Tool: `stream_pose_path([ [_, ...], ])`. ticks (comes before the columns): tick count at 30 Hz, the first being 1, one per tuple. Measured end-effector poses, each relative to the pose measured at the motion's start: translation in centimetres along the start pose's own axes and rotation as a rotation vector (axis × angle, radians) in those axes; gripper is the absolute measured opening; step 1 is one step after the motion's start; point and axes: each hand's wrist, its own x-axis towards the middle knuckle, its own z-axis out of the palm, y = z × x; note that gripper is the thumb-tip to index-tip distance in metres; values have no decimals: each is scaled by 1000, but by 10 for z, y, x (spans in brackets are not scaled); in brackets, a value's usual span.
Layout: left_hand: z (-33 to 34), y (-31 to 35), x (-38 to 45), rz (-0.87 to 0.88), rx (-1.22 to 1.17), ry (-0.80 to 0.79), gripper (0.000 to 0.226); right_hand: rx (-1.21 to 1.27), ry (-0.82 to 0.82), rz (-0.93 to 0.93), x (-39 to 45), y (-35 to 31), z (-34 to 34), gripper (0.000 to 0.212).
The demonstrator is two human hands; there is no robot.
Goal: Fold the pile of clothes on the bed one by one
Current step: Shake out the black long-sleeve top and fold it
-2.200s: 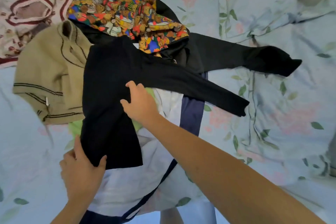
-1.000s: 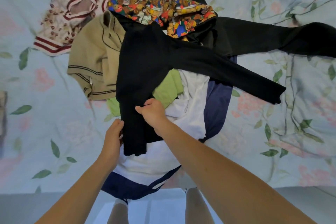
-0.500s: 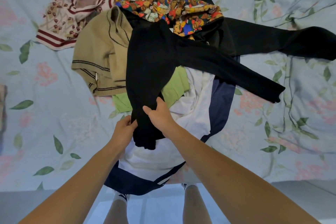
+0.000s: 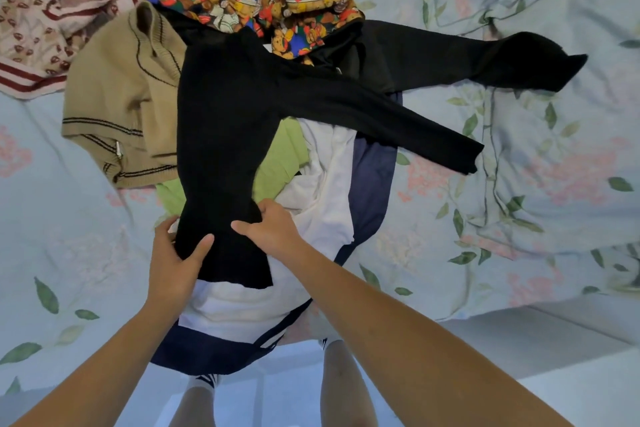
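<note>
Floral bed (image 4: 519, 253) carries the pile; black top (image 4: 225, 121) lies uppermost. Left hand (image 4: 173, 263) and right hand (image 4: 273, 229) both pinch its hem, fingers curled. Risk: lifting drags the white garment (image 4: 325, 204) underneath, sleeves tangle.

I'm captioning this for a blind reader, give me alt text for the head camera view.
Two hands grip the lower hem of a black sweater on a pile of clothes on a floral bed, left hand on one edge, right hand beside it. A tan sweater lies beside it.
</note>
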Motion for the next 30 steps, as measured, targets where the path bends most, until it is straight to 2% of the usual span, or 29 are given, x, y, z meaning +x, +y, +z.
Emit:
stream_pose_path([
  [2, 4, 2, 5, 71, 131, -5, 68, 124, 12, 25, -5, -3, -2, 57],
  [4, 10, 5, 9, 39, 160, -12, 75, 182, 25, 42, -5, -6, -4, 61],
  [6, 14, 13, 12, -30, 147, -48, 70, 188, 36, 27, -1, -8, -6, 54],
  [8, 15, 19, 16, -68, 129, -92, 66, 200, 48, -8, 1, -11, -6, 37],
  [10, 15, 28, 16, -87, 26, -140, 53, 215, 68, -36, 2, -12, -5, 25],
  [12, 14, 33, 12, -71, -61, -172, 37, 218, 87, -47, 2, -14, -4, 22],
  [14, 11, 35, 6, -50, -127, -171, 34, 188, 90, -52, 2, -15, -4, 29],
  [16, 7, 33, 2, -20, -183, -118, 33, 139, 95, -49, 3, -15, -3, 34],
  [19, 5, 28, -4, 12, -116, 24, 34, 69, 122, -69, 8, -10, -2, 22],
  [21, 7, 25, -7, -21, -91, 80, 37, 28, 138, -77, 9, -9, 0, 26],
  [25, 6, 13, -5, -101, -41, 62, 43, -69, 150, -129, 5, -12, 4, 34],
  [27, 3, 7, -2, -116, 52, 39, 42, -249, 178, -197, 1, -11, 8, 38],
  [30, -2, 7, 1, -27, 343, 55, 27, -624, 351, -329, -2, -11, 9, 54],
])
